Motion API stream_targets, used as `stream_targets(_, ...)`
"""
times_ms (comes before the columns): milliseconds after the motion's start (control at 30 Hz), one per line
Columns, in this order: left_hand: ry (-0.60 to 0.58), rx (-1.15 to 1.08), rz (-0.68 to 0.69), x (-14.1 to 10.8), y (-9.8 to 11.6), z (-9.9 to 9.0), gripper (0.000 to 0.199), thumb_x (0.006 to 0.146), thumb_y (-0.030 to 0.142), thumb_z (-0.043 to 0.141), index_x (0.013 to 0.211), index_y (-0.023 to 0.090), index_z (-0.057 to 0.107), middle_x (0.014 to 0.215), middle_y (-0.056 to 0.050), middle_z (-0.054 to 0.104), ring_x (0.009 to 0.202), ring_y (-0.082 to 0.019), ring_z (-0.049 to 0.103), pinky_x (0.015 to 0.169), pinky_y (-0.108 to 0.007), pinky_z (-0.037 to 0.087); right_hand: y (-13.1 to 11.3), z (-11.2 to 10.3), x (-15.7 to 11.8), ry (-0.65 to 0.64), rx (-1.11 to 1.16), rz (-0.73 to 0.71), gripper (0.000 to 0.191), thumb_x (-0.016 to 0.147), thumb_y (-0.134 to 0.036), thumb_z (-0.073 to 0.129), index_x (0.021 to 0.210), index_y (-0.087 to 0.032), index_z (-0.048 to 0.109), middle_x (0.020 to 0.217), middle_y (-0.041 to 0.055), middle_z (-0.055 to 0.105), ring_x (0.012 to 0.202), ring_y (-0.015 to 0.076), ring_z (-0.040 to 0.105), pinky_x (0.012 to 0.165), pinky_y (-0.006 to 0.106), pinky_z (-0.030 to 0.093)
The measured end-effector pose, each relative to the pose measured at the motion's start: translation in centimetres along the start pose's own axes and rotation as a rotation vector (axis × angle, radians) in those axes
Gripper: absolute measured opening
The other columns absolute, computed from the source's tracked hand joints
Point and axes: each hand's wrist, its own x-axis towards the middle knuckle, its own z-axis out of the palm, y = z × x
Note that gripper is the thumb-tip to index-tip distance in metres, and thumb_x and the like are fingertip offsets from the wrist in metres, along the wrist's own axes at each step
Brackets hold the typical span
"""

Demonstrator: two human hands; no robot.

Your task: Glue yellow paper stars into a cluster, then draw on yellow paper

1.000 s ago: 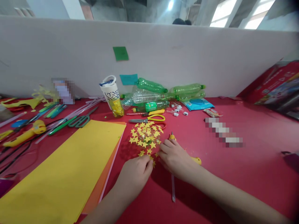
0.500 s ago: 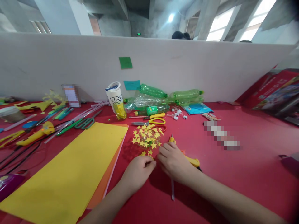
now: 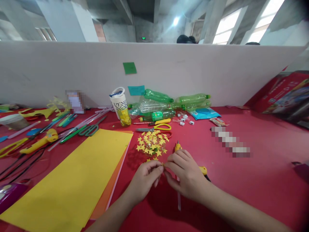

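My left hand [image 3: 146, 178] is closed, its thumb and forefinger pinching a tiny yellow piece [image 3: 162, 165], perhaps a star. My right hand [image 3: 184, 174] meets it from the right, fingertips at the same piece; whether they grip it is too small to tell. Just beyond them, yellow paper stars [image 3: 152, 142] cover a clear, greenish round object on the red table [image 3: 231, 183]. A yellow glue gun [image 3: 178, 146] lies partly hidden under my right hand, with a clear stick [image 3: 179, 201] extending toward me. Yellow-handled scissors [image 3: 162, 127] lie behind the stars.
Yellow sheets [image 3: 72, 174] cover the left front. Green bottles [image 3: 158, 95] and a white cup [image 3: 118, 104] stand or lie along the partition [image 3: 96, 71]. Another glue gun [image 3: 40, 142], grey scissors [image 3: 89, 129] and cords are at left. A blue packet [image 3: 205, 113] lies back right.
Both hands have come together at the fingertips, and a small yellow piece now shows between them. My right hand's fingers have lifted and spread somewhat. The view has tilted slightly.
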Motion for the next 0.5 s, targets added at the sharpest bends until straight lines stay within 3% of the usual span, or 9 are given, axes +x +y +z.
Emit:
stream_targets(200, 0.051, -0.002, 0.012, -0.03, 0.15, -0.04, 0.02, 0.083, 0.024, 0.047, 0.065, 0.016, 0.05, 0.046, 0.008, 0.038, 0.044, -0.006, 0.031, 0.045, -0.02, 0.023, 0.03, -0.59, 0.01, -0.051, 0.14, 0.052, 0.016, 0.084, -0.014, 0.046, 0.091, -0.017, 0.06, 0.084, 0.0059, 0.057, 0.078, 0.0189, 0.046, 0.073, 0.035, 0.037)
stream_targets(300, 0.043, 0.019, 0.036, -0.1, 0.34, 0.1, 0.019, 0.082, 0.022, 0.046, 0.064, 0.016, 0.049, 0.046, 0.008, 0.037, 0.045, -0.007, 0.033, 0.047, -0.02, 0.026, 0.29, -0.56, 0.02, -0.032, 0.281, 0.182, 0.015, 0.084, -0.015, 0.05, 0.095, -0.017, 0.059, 0.089, 0.006, 0.056, 0.083, 0.0183, 0.049, 0.076, 0.034, 0.039)
stream_targets(400, 0.022, 0.048, 0.036, -0.2, 0.44, 0.36, 0.018, 0.081, 0.021, 0.047, 0.064, 0.017, 0.049, 0.048, 0.007, 0.037, 0.047, -0.007, 0.033, 0.047, -0.02, 0.026, 0.32, -0.27, 0.2, -0.051, 0.451, 0.314, 0.006, 0.082, -0.014, 0.054, 0.083, -0.017, 0.058, 0.083, 0.0032, 0.055, 0.08, 0.0148, 0.052, 0.072, 0.027, 0.042)
stream_targets(500, 0.022, 0.063, 0.019, -0.25, 0.42, 0.51, 0.015, 0.08, 0.021, 0.047, 0.066, 0.017, 0.05, 0.05, 0.007, 0.036, 0.047, -0.007, 0.032, 0.046, -0.02, 0.025, 0.28, -0.39, 0.53, -0.081, 0.502, 0.354, 0.013, 0.082, -0.012, 0.054, 0.07, -0.018, 0.054, 0.076, 0.0003, 0.054, 0.075, 0.0125, 0.053, 0.068, 0.023, 0.042)
